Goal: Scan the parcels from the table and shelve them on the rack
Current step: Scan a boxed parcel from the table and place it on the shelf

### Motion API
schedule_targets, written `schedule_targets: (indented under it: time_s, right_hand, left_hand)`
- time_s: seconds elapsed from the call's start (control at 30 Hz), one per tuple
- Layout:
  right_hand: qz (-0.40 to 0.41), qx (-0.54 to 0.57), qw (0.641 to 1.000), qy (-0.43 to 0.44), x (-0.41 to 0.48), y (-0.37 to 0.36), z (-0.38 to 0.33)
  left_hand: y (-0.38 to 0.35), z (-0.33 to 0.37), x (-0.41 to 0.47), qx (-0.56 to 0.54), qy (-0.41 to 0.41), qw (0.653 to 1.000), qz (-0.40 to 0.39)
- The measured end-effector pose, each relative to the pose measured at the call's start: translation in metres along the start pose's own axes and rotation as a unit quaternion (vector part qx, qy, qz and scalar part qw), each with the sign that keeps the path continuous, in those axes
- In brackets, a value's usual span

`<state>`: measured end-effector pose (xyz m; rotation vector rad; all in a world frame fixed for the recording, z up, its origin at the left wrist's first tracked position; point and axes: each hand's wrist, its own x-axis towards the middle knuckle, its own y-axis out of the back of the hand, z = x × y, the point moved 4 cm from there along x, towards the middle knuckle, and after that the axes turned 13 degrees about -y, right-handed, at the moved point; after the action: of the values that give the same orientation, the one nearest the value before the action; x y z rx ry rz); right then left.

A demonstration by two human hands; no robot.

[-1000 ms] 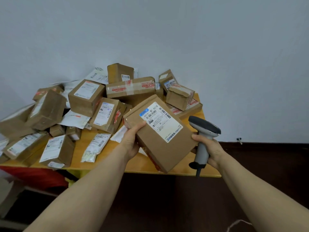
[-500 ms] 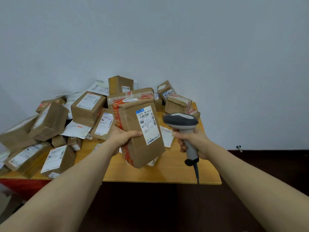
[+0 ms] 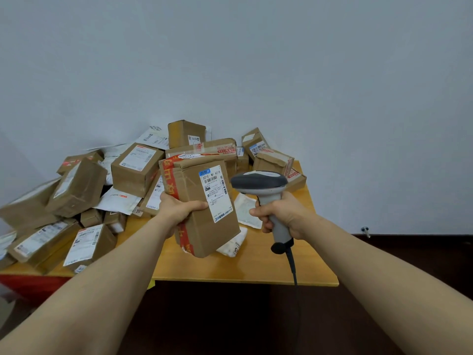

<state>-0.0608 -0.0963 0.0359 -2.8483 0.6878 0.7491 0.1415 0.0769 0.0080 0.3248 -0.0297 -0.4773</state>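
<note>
My left hand point(image 3: 179, 209) grips a brown cardboard parcel point(image 3: 197, 226) by its left edge and holds it upright above the table, its white shipping label point(image 3: 216, 192) facing me. Red printed tape runs down the parcel's left side. My right hand point(image 3: 281, 213) is wrapped round the handle of a grey barcode scanner point(image 3: 259, 184). The scanner's dark head sits just right of the label and points toward it. Its black cable hangs down past the table edge.
A yellow wooden table point(image 3: 256, 267) carries a pile of several cardboard parcels point(image 3: 135, 169) and white mailer bags point(image 3: 117, 201) at the left and back, against a pale wall. A flat white packet point(image 3: 247, 210) lies behind the held parcel. Dark floor lies below and to the right.
The parcel went from lying tilted to standing upright in my left hand. My right hand brought the scanner up and left, close beside the label. The view tipped upward.
</note>
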Motion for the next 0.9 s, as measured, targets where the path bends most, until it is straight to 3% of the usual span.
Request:
schedule_targets:
  time_s: [0.13,0.37,0.47,0.7,0.9]
  right_hand:
    - [-0.008,0.006,1.000,-0.001,0.000,-0.001,-0.001]
    - [0.066,0.098,0.992,-0.031,0.023,0.003,0.011]
    - [0.039,0.104,0.993,-0.042,0.038,-0.017,0.018]
    - [-0.074,0.024,0.996,-0.049,0.028,-0.125,0.034]
    - [-0.136,-0.041,0.990,-0.008,-0.017,-0.229,0.043]
  left_hand:
    - [0.001,0.002,-0.001,-0.011,0.000,1.000,-0.003]
    - [0.017,0.007,-0.036,-0.128,0.039,0.991,-0.024]
    - [0.032,-0.007,-0.063,-0.157,0.050,0.986,-0.030]
    - [0.107,-0.047,-0.140,-0.217,0.105,0.964,0.112]
    - [0.196,-0.063,-0.230,-0.206,0.104,0.965,0.127]
